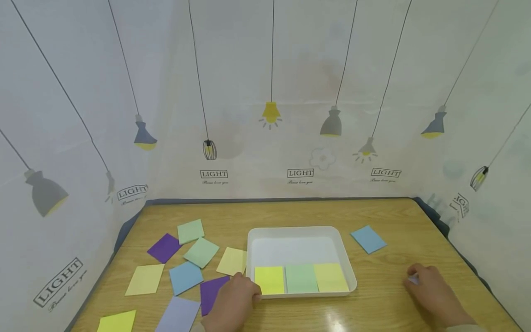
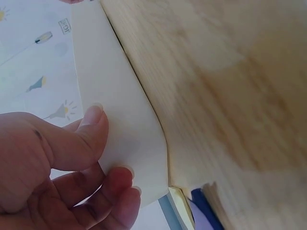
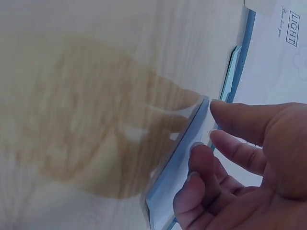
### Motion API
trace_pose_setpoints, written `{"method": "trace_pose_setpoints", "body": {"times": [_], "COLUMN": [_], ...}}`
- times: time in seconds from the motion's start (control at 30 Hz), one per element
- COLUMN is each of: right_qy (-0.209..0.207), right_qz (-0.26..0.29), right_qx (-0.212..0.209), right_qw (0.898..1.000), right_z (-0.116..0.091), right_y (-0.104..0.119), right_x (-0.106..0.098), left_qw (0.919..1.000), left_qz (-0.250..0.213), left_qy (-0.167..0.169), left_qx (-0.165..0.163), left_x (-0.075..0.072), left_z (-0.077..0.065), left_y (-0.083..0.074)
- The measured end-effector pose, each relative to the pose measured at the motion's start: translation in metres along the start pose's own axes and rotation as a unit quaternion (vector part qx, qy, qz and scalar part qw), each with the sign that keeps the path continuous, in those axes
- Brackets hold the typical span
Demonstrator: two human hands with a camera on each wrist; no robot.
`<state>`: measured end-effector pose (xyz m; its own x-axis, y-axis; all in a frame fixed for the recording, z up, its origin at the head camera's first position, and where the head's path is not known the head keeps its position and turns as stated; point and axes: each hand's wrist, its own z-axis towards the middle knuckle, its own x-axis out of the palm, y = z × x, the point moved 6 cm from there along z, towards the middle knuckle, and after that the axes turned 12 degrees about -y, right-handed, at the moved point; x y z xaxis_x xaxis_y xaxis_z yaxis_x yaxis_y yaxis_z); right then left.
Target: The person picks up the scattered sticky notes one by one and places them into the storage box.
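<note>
A white tray [image 1: 259, 240] sits at the lower centre of the head view on a wooden table [image 1: 390, 216], with three paper squares laid side by side along its near edge — a yellow square [image 1: 269, 279], a green square [image 1: 301, 278] and a paler yellow square [image 1: 330, 277]. The left hand [image 1: 232, 302] is held at the tray's near-left corner; in the left wrist view the tray's outer wall [image 2: 120, 120] is pinched between the thumb and the curled fingertips [image 2: 117, 178]. The right hand [image 1: 435, 295] rests on the table at the lower right of the frame, well apart from the tray. There a pale blue square [image 3: 180, 158] is touched along its edge by loosely bent fingers [image 3: 225, 143]; whether it is truly gripped cannot be told.

Loose squares are scattered at the lower left, among them a purple square [image 1: 212, 291] just beside the left hand, and a blue square [image 1: 368, 239] lies to the right of the tray.

Judged from here, the thin sheet under the right hand could slide flat instead of lifting, since the tabletop looks glossy. A tug on the tray's corner could also shift the three squares out of line — nothing seems to hold them down.
</note>
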<state>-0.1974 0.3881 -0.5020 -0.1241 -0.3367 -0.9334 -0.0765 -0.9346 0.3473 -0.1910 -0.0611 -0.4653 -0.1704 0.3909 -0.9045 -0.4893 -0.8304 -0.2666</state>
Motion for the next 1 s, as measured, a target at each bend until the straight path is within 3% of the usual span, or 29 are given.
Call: {"method": "trace_pose_setpoints", "body": {"times": [0.3,0.63,1.0], "right_qy": [0.041,0.061,0.047], "right_qz": [0.002,0.005,0.027], "right_qx": [0.022,0.052,0.07], "right_qw": [0.999,0.997,0.996], "right_z": [-0.001,-0.003,-0.002], "right_y": [-0.013,-0.021,-0.03], "right_x": [-0.007,-0.006,-0.005], "left_qw": [1.0,0.9999,0.9998], "left_qz": [0.002,-0.001,-0.001], "left_qy": [0.003,0.011,0.012], "left_qx": [-0.006,-0.01,-0.013], "left_x": [0.0,0.001,0.002], "left_z": [0.001,0.001,0.001], "left_y": [0.001,0.0,0.002]}}
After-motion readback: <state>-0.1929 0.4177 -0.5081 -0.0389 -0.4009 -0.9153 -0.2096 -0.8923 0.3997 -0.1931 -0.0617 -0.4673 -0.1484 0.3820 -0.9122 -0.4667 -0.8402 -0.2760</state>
